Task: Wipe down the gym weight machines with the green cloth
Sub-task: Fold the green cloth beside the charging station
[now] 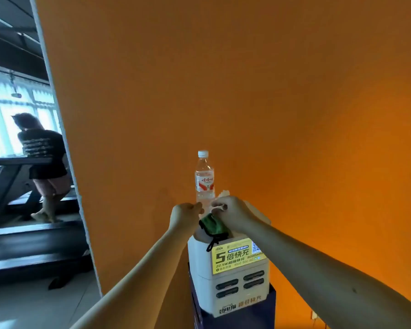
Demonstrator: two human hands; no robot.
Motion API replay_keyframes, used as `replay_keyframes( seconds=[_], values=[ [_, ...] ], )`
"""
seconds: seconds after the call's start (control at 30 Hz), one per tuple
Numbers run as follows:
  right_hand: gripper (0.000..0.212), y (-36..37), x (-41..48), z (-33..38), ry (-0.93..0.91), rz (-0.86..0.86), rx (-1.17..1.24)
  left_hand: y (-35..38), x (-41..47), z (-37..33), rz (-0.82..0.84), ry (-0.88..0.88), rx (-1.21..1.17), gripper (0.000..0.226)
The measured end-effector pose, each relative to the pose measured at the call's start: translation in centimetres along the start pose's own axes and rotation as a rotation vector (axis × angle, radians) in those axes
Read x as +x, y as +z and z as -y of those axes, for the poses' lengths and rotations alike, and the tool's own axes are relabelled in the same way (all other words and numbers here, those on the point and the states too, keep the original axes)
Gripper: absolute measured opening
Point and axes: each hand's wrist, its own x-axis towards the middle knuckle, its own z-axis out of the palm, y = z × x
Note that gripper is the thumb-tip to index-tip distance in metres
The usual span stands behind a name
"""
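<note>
- Orange painted wall (271,91) fills most of the view, and its left edge is a corner that opens onto the gym.
- A white plastic power-bank charging station (228,276) with a yellow printed label (237,257) and dark slots stands against the wall on a dark blue box-shaped stand (254,314).
- A clear plastic water bottle with a white cap and a red-and-white label (204,179) stands upright at the back of the station's top.
- The bunched green cloth (212,224) lies on the front of the station's top, just below the bottle. Its black cord (211,243) hangs over the front edge onto the label.
- The left hand (186,214) is over the station's top left corner with its fingers curled towards the base of the bottle. I cannot tell whether its grip closes on anything.
- The right hand (234,213) sits directly over the cloth and touches it, with fingers and thumb curled together. Whether that grip clamps the cloth I cannot tell.
- A small crumpled whitish thing (224,193) shows just behind the right hand, too hidden to identify.
- At far left, another person in a black shirt (43,162) walks on a black treadmill (33,245), facing bright windows (10,110).
</note>
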Motion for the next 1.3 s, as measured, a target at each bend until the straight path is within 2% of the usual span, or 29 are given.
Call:
replay_keyframes(
  seconds=[0.07, 0.13, 0.23, 0.33, 0.4, 0.53, 0.67, 0.83, 0.9, 0.97, 1.07, 1.13, 1.23, 1.3],
  values=[
    [0.027, 0.6, 0.6, -1.0, -0.023, -0.002, -0.134, 0.8, 0.6, 0.4, -0.02, 0.021, 0.187, 0.02],
    [0.024, 1.3, 0.7, -1.7, -0.022, 0.014, -0.273, 1.4, 0.7, 0.9, -0.002, 0.0, 0.305, 0.033],
    [0.019, 2.2, 1.2, -2.6, -0.027, -0.012, -0.321, 2.4, 1.1, 1.9, 0.044, -0.02, 0.495, 0.051],
    [0.01, 2.5, 1.7, -3.3, -0.027, -0.034, -0.296, 3.2, 0.8, 1.9, 0.055, -0.019, 0.599, 0.039],
    [0.017, 2.5, 1.9, -3.5, -0.031, -0.04, -0.255, 3.5, 0.6, 2.0, 0.011, -0.008, 0.601, 0.026],
    [0.023, 1.5, 1.6, -3.5, -0.07, -0.093, -0.164, 2.9, -0.2, 1.3, -0.063, 0.034, 0.354, 0.01],
    [0.009, -0.4, -0.5, -1.8, -0.154, -0.145, -0.012, 1.0, -2.3, 0.1, -0.038, 0.093, -0.001, 0.011],
    [0.031, -1.5, -5.1, 1.2, -0.161, -0.033, 0.233, -1.8, -7.0, -0.1, 0.123, 0.072, -0.343, 0.018],
    [0.038, -0.9, -7.3, 2.2, -0.117, -0.019, 0.285, -3.2, -8.4, 1.0, 0.225, 0.068, -0.355, 0.022],
    [0.036, 0.4, -9.5, 3.0, -0.018, -0.02, 0.32, -4.7, -9.5, 2.9, 0.29, 0.048, -0.324, 0.023],
    [0.023, 3.9, -12.9, 2.9, 0.214, -0.015, 0.411, -6.4, -10.7, 6.4, 0.354, 0.013, -0.203, 0.031],
    [0.031, 6.2, -15.6, 2.8, 0.391, -0.038, 0.471, -6.9, -11.3, 9.4, 0.388, -0.032, -0.156, 0.036],
    [0.043, 8.8, -20.6, 2.4, 0.666, 0.021, 0.863, -6.6, -12.2, 14.1, 0.479, -0.16, -0.105, 0.04],
    [0.037, 9.6, -24.3, 2.6, 0.724, 0.12, 0.979, -5.9, -13.1, 16.5, 0.581, -0.274, -0.082, 0.037]
  ],
)
